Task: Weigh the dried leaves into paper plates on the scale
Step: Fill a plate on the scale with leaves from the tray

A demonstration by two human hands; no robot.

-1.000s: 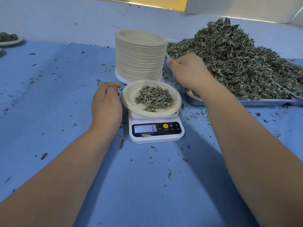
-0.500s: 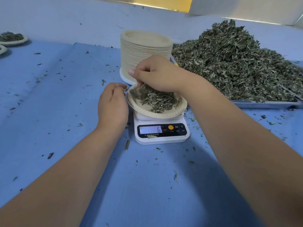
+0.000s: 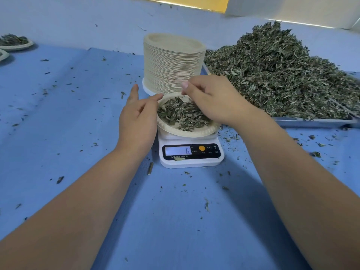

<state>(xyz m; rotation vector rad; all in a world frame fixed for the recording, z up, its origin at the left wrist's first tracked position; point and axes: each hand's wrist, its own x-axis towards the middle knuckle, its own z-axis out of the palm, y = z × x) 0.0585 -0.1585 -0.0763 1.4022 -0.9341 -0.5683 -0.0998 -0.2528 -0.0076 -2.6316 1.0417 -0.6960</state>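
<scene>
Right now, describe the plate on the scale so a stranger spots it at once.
Find the tall stack of paper plates at centre; a white scale sits just in front. The plate on it holds dried leaves and, unlike the stacked ones and the filled plates far left, lies alone on the scale.

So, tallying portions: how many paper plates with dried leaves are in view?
2: one plate on the scale, another plate at far left. A third plate at the left edge is cropped, contents unclear.
</scene>
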